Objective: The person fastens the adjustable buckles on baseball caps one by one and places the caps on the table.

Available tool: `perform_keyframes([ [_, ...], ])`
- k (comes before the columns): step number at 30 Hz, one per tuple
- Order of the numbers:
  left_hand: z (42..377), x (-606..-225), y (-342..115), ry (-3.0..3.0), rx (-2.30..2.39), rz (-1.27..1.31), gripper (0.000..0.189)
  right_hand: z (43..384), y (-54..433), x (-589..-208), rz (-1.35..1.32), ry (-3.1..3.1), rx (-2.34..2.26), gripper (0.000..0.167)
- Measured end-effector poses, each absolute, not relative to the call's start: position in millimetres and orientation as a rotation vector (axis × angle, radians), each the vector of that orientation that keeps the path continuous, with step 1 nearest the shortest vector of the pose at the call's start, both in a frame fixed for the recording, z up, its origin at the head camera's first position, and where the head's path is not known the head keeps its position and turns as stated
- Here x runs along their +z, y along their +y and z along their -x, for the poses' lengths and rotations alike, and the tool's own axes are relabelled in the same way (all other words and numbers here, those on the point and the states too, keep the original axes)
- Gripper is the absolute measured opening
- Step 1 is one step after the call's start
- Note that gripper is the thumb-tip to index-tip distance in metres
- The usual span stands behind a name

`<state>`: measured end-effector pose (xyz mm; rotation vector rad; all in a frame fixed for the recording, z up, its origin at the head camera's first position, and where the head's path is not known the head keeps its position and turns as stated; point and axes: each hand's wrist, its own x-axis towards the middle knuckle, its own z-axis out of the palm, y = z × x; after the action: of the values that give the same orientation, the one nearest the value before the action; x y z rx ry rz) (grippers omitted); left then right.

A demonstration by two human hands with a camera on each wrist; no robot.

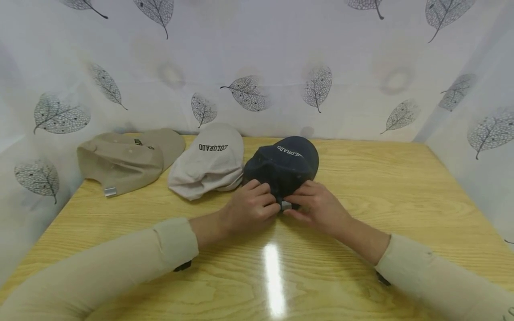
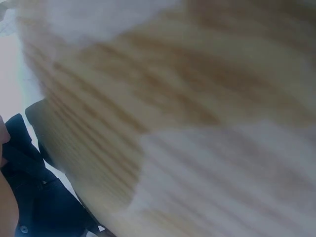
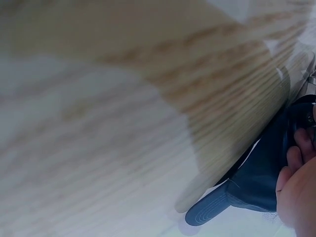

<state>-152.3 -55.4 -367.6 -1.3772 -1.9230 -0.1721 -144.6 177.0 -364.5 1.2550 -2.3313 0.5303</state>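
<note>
A dark navy baseball cap [image 1: 281,162] with white COLORADO lettering lies on the wooden table, its brim toward the back wall. At its rear edge, my left hand [image 1: 254,203] pinches the strap from the left with curled fingers. From the other side my right hand [image 1: 319,205] pinches the strap close by the silver buckle [image 1: 286,205], thumb below and fingers above. In the right wrist view the cap's brim [image 3: 210,205] points away, while curled fingers [image 3: 295,159] press on its back. The left wrist view shows only part of the navy cap [image 2: 44,202].
To the left lie a light grey cap [image 1: 213,160], right beside the navy one, and a tan cap [image 1: 124,160] with a metal buckle. Bare wooden tabletop [image 1: 385,191] stretches to the right. A white leaf-print cloth [image 1: 281,53] hangs behind and at both sides.
</note>
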Motion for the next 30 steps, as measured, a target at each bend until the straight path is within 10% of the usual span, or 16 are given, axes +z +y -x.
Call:
perform_keyframes([
  [30,149.0,-367.1,-59.9,-2.027,-0.161,1.277,0.004,144.6,180.0,-358.7,-1.241,-2.204,0.366,0.027],
])
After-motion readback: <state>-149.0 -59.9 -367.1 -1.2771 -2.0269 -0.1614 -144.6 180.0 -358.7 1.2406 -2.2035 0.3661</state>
